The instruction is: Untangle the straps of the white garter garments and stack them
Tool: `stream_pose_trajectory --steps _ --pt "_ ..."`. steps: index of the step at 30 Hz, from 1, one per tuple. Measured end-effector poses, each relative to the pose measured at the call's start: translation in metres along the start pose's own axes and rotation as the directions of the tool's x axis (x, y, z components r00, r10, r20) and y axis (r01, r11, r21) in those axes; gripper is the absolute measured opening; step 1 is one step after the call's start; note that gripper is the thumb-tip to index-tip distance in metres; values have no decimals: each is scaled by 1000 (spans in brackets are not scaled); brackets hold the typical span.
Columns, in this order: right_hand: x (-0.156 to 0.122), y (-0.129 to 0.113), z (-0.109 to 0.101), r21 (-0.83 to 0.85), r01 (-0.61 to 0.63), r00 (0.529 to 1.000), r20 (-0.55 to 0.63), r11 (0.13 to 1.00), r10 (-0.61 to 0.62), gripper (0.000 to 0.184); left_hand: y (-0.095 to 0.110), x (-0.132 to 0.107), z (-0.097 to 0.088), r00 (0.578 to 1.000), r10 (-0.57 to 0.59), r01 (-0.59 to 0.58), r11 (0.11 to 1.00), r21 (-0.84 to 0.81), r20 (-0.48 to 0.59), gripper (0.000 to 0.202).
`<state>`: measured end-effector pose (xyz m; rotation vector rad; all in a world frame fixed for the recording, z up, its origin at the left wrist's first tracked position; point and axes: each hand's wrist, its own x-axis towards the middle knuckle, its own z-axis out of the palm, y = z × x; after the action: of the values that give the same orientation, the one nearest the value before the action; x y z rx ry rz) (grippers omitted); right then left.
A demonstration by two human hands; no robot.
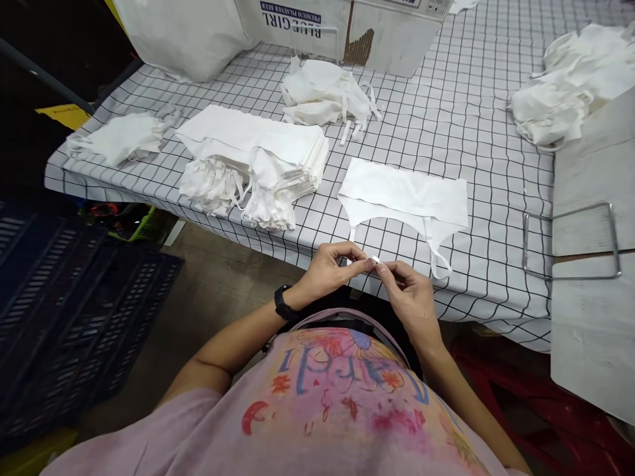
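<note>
A white strappy crop top lies flat on the checked cloth, folded over at its upper band, its straps towards me. My left hand, with a black band on the wrist, pinches a white strap at the table's front edge. Fingertips of my right hand close on the same strap, almost touching the left ones. The strap appears to run from the top's left side, though my left fingers cover part of it. A second strap hangs in a loose loop beside my right hand.
Left of the top is a neat stack of white garments. Loose white piles lie behind it, at far left and at far right. A cardboard box and white sack stand at the back. Cardboard with a wire frame borders the right.
</note>
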<state>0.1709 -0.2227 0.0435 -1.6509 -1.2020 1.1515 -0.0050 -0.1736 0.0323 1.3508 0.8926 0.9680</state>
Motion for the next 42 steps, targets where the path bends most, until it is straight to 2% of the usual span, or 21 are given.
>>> stream_pose_trajectory --steps 1,3,5,7,10,14,16,18,20,23,26,29,33,37,40,42 --pt "1 -1 0 5 40 999 -25 999 -40 34 -1 1 0 998 -57 57 997 -53 7 29" --pt "4 -2 1 83 57 998 7 995 -58 35 -3 3 1 992 -123 125 985 -120 19 31" --pt "8 -4 4 157 34 997 62 987 -45 35 -5 5 1 988 -150 152 982 -114 25 34" --pt "12 -5 7 199 20 998 57 980 -32 29 -5 6 1 987 -154 156 986 -59 38 36" --pt "18 -7 9 246 2 999 31 969 -10 22 -5 8 1 988 -144 143 989 25 60 36" --pt "28 -5 9 354 -90 995 67 931 70 22 -1 13 -3 989 -124 116 988 99 75 32" --pt "35 -2 8 408 -129 992 58 904 115 23 3 18 -8 989 -87 67 985 162 122 28" --pt "43 2 6 457 -160 987 48 875 156 25 5 29 -15 986 -8 -34 967 254 164 25" --pt "51 5 3 495 -184 981 40 849 190 28 4 44 -23 979 124 -178 905 387 160 23" --pt "64 5 -1 518 -196 975 12 833 222 32 -3 77 -33 936 299 -347 697 627 186 14" --pt "75 2 -4 509 -174 978 -13 843 210 27 -14 112 -38 912 263 -407 489 771 315 16" --pt "85 0 -7 472 -148 984 -20 869 178 19 -23 141 -38 901 163 -433 368 823 401 20" --pt "97 -2 -8 431 -149 980 -54 890 190 17 -29 162 -34 897 100 -438 321 840 430 16" --pt "111 -3 -4 409 -175 976 -44 895 212 18 -32 170 -33 895 113 -445 307 841 432 18" --pt "121 -4 1 374 -185 976 -40 909 215 20 -38 173 -36 887 152 -462 330 823 436 18" --pt "127 -5 3 351 -188 975 -49 917 218 21 -43 176 -39 891 184 -454 379 806 415 16"
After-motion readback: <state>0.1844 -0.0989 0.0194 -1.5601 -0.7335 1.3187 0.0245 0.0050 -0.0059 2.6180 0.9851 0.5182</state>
